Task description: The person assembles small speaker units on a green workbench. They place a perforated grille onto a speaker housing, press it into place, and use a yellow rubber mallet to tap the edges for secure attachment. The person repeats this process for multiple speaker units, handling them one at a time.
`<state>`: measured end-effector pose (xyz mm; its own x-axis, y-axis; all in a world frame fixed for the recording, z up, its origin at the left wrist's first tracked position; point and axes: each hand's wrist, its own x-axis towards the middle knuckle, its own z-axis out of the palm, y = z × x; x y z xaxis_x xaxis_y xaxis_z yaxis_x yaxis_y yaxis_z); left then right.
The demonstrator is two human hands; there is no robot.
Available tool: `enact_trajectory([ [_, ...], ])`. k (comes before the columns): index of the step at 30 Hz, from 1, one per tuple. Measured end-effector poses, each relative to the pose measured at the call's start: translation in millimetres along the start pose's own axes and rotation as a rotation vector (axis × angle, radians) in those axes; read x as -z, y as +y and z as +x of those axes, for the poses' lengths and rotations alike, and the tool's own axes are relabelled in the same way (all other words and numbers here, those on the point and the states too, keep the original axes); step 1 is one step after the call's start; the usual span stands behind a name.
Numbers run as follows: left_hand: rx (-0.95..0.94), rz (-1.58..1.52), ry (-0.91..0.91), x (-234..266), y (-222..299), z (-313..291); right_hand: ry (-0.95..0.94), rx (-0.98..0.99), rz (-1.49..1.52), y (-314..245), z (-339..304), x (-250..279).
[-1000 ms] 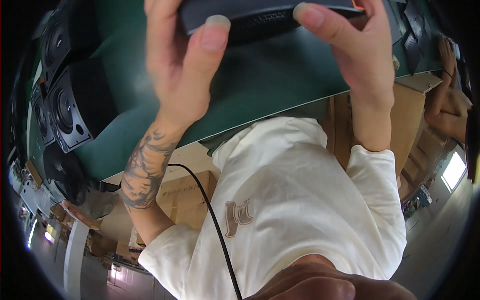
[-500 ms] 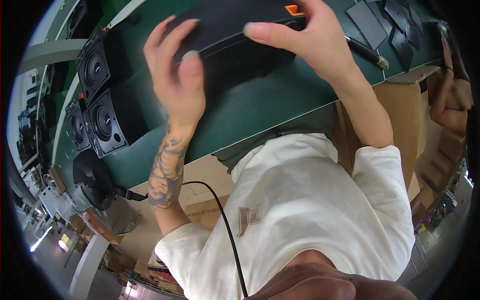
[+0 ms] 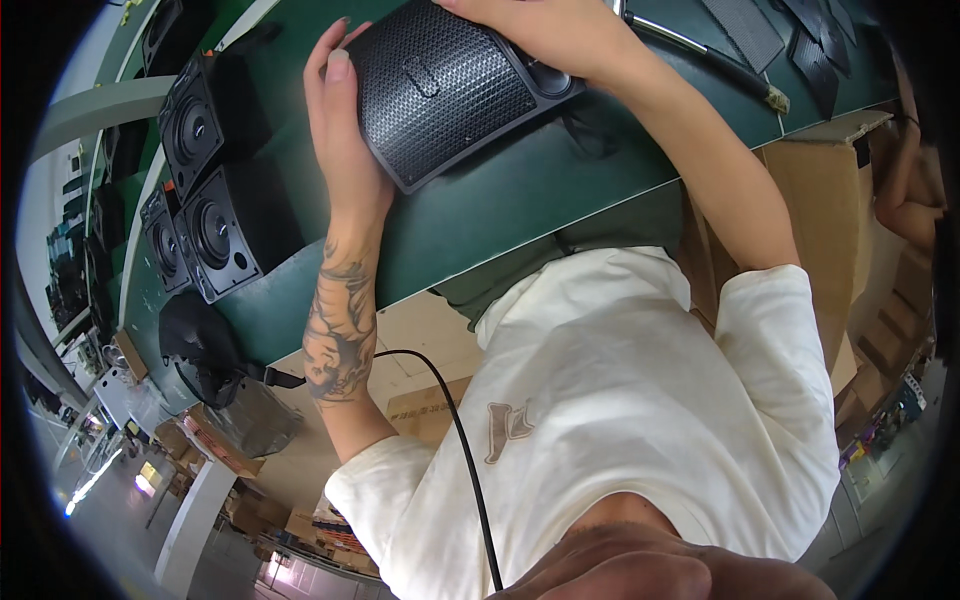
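A black speaker (image 3: 450,100) with a curved perforated metal grille rests on, or just above, the green tabletop (image 3: 480,235), grille facing up toward me. A small U-shaped mark shows on the grille, and a round part (image 3: 550,80) sits at its right end. My left hand (image 3: 347,135) grips the speaker's left end, thumb and fingers against its edge. Over the far right part lies my right hand (image 3: 560,30), holding that side; its fingertips are partly cut off by the upper picture edge.
At left stand several black speaker boxes (image 3: 215,230) with exposed cones. A black mesh bag (image 3: 195,335) lies at the table's left corner. A dark-handled tool (image 3: 735,75) and perforated black grille panels (image 3: 745,30) are at right. A cardboard box (image 3: 810,220) stands beside me; another person's arm (image 3: 905,190) shows beyond.
The speaker has been turned: its perforated grille now shows where a smooth black side with an orange tag did. My right hand has shifted up and left over it; my left hand has closed against its end.
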<state>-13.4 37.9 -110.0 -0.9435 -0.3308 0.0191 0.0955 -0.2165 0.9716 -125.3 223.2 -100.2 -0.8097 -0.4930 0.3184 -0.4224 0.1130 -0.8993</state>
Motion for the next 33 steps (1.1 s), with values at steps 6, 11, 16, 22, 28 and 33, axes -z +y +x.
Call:
enact_trajectory([
  [6,-0.012,0.089,0.078,0.7,-6.5,-0.7,-0.18,0.171,-0.554,-38.0,-1.4,4.1],
  [11,-0.153,0.081,0.071,7.2,-16.9,1.6,-0.091,0.387,-0.499,-27.3,-5.9,-1.7],
  [16,-0.198,0.142,0.073,0.1,-14.5,2.4,-0.136,0.285,-0.441,-32.8,-5.0,-1.1],
  [22,-0.412,0.229,0.016,3.1,-17.5,3.7,-0.064,0.373,-0.39,-36.9,-13.4,-1.8],
  [28,-0.829,0.418,-0.166,10.7,-11.9,0.9,0.03,0.545,-0.397,-42.1,-34.1,8.2],
  [33,-0.687,0.453,-0.142,7.3,-8.0,0.2,0.106,0.607,-0.436,-34.7,-40.3,12.3],
])
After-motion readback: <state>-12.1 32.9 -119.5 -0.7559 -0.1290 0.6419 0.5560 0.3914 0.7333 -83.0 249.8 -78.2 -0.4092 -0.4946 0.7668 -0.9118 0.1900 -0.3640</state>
